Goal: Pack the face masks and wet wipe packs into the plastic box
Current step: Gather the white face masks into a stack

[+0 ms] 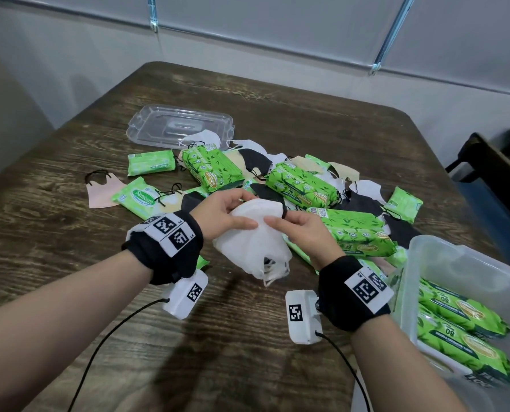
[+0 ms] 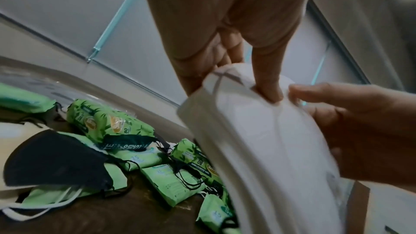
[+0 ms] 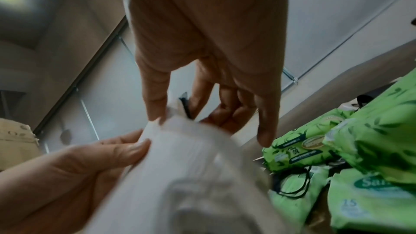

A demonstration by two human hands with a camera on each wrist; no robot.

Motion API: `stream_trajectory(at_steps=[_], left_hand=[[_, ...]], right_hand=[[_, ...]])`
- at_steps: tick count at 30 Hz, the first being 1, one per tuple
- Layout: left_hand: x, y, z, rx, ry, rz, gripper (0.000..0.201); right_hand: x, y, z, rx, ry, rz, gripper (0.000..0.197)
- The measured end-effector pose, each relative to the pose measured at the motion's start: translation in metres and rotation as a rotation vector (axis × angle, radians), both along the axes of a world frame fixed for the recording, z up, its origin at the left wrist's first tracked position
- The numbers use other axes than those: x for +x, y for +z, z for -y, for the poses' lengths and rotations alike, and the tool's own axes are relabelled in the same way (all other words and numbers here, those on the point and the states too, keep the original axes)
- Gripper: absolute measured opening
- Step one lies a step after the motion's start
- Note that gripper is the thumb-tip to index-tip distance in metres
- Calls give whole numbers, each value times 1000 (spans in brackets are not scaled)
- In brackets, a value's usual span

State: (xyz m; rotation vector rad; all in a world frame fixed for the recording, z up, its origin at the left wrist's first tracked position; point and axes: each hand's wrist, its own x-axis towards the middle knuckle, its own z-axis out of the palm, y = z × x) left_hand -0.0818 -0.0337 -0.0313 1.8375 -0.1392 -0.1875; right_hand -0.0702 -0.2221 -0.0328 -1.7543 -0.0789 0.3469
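- Above the table [image 1: 69, 239] centre, head view: left hand [image 1: 224, 214] and right hand [image 1: 299, 230] both pinch a stack of white masks [image 1: 252, 242], held in the air clear of the surface. Thumbs press on the near face, fingers curl behind the far edge. The plastic box [image 1: 455, 263] sits at 4 o'clock, already holding green wipe packs [image 1: 461, 322]; the lid [image 1: 179, 126] lies at 11 o'clock.
- Risk, as judged: the lower layers fan apart with ear loops dangling, so layers could slip out during the carry to the box.
- Left wrist view: thumb and fingers [image 2: 268, 88] clamp only the stack's top edge. A grip this narrow may let the stack splay.
- Right wrist view: thumb and forefinger pinch a corner, little finger spread free. Loose loops could snag the remaining pile [image 3: 360, 149] at 3 o'clock and drag packs along.
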Motion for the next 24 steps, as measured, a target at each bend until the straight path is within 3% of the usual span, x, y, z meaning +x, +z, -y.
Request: stream_trajectory(at_steps=[4,8,10,16,19,24], left_hand=[[-1,2,-5,-162,-17,-112,33],[1,1,-4,-294,-25,-161,34],[3,1,-2,-322,-10,-161,35],[6,-2,10,-139,-36,-108,28],[7,-4,12,-83,-43,-137,32],[11,-9,8,-99,-58,-200,21]], right_hand=[[3,-2,8,-67,84,57,46],[-2,0,4,-2,189,-9,26],[-4,-3,0,3,229,-18,32],[-6,-9,-8,-145,248,40,23],[-4,-11,-7,-112,208,19,25],[-3,-8,-9,-7,111,-32,28]])
